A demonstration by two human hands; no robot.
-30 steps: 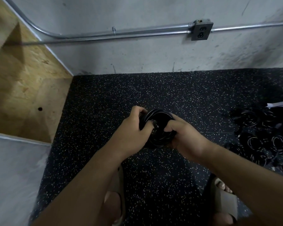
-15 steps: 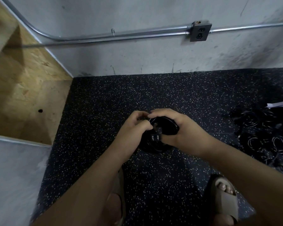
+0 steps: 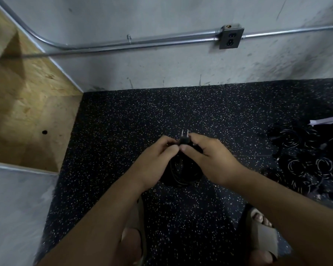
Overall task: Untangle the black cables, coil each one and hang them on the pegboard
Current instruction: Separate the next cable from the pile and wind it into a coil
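left hand (image 3: 158,156): fingers curled; the grip pinches the coiled cable (image 3: 181,174) just beside the plug (image 3: 185,139), thumb tip against the right thumb.
right hand (image 3: 210,158): fingers curled; the grip pinches the plug body from the right side.
plug: black, blocky body; two flat metal prongs point away from the person, toward the wall (image 3: 161,73).
coiled cable: thin, black, slightly glossy; round loops hang below both hands, between the forearms.
cable pile (image 3: 306,162): black cords in loose rings with pale glints, lying on the floor (image 3: 142,116) well to the right.
floor: black rubber matting with pale speckles.
wall: grey, scuffed concrete; round metal conduit (image 3: 161,43) runs across it into a grey rectangular outlet box (image 3: 231,37).
panel (image 3: 27,104): strand-board wood, rough flaked grain, one small round hole; at the left.
sandal (image 3: 261,235): tan, wide strap, on the right foot.
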